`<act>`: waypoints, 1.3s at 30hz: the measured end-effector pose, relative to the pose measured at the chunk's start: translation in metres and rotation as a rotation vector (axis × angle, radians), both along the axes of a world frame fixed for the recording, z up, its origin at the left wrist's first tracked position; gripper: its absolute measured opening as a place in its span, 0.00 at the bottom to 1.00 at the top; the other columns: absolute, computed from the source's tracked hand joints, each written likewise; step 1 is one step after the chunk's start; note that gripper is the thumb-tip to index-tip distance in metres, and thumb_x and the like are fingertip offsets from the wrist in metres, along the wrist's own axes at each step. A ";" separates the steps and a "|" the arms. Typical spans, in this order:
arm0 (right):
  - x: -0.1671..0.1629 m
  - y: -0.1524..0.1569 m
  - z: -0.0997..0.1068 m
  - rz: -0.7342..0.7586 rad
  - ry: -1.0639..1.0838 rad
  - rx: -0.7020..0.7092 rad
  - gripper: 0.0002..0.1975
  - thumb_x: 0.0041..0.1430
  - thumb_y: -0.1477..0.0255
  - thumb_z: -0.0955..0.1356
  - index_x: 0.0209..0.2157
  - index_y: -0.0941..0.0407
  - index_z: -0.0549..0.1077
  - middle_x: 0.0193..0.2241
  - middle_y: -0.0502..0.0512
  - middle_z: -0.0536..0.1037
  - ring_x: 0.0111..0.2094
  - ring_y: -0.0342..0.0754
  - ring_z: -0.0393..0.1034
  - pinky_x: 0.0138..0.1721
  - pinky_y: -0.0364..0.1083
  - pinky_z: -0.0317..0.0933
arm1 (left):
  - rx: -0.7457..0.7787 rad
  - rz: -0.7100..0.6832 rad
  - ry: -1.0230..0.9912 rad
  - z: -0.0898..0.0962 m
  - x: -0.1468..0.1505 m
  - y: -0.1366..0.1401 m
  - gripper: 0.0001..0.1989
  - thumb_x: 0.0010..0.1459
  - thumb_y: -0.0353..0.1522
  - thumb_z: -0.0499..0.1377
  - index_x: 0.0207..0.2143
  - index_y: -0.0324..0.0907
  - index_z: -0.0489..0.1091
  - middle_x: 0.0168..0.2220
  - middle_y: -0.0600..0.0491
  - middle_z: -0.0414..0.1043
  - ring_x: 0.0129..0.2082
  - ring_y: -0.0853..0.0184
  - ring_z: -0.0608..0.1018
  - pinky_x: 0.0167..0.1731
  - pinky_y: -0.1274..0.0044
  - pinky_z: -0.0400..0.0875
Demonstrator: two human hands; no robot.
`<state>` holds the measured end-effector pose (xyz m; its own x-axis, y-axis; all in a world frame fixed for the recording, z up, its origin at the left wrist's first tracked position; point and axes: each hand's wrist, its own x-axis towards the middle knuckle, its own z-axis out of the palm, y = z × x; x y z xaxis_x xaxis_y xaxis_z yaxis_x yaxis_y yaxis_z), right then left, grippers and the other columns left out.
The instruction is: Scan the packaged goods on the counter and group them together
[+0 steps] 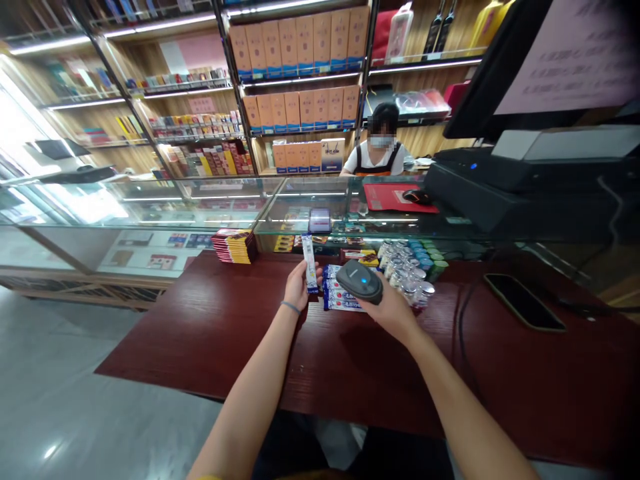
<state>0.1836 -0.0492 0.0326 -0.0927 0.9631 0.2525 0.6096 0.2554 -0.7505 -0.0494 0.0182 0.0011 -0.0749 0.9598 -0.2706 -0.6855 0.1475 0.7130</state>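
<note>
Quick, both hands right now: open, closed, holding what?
Left hand: closed on a white-and-blue wrapped bar.
Right hand: closed around a dark handheld scanner.

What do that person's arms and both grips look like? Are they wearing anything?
The left forearm and right forearm are bare, without sleeves showing. A thin grey-blue band circles the left one at the wrist; the right shows none. The left grip and right grip wear no gloves.
</note>
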 end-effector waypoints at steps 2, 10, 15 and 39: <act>-0.004 -0.002 0.000 0.031 -0.026 -0.019 0.27 0.54 0.63 0.73 0.56 0.46 0.68 0.41 0.53 0.84 0.45 0.61 0.80 0.45 0.54 0.71 | 0.005 -0.013 -0.005 0.000 0.001 0.001 0.11 0.66 0.34 0.60 0.46 0.35 0.74 0.42 0.43 0.80 0.32 0.67 0.83 0.29 0.77 0.80; -0.006 -0.002 -0.002 -0.003 -0.067 -0.041 0.28 0.54 0.62 0.72 0.57 0.51 0.71 0.43 0.59 0.84 0.48 0.64 0.79 0.47 0.56 0.71 | 0.017 -0.001 0.044 -0.001 0.003 0.004 0.11 0.63 0.30 0.61 0.47 0.37 0.73 0.43 0.45 0.80 0.33 0.67 0.82 0.30 0.77 0.80; -0.004 0.002 -0.008 -0.008 -0.006 -0.003 0.31 0.55 0.62 0.72 0.60 0.51 0.69 0.44 0.58 0.84 0.50 0.63 0.78 0.49 0.56 0.70 | 0.042 0.026 0.038 -0.006 0.002 0.005 0.13 0.64 0.37 0.63 0.45 0.36 0.73 0.43 0.44 0.80 0.32 0.67 0.82 0.33 0.75 0.80; 0.005 0.009 -0.014 -0.034 0.056 0.040 0.29 0.55 0.54 0.71 0.55 0.53 0.73 0.37 0.59 0.84 0.37 0.62 0.80 0.31 0.51 0.69 | 0.255 0.155 2.076 0.006 -0.212 -0.040 0.14 0.70 0.31 0.51 0.48 0.47 0.77 0.47 0.47 0.75 0.51 0.59 0.75 0.53 0.72 0.68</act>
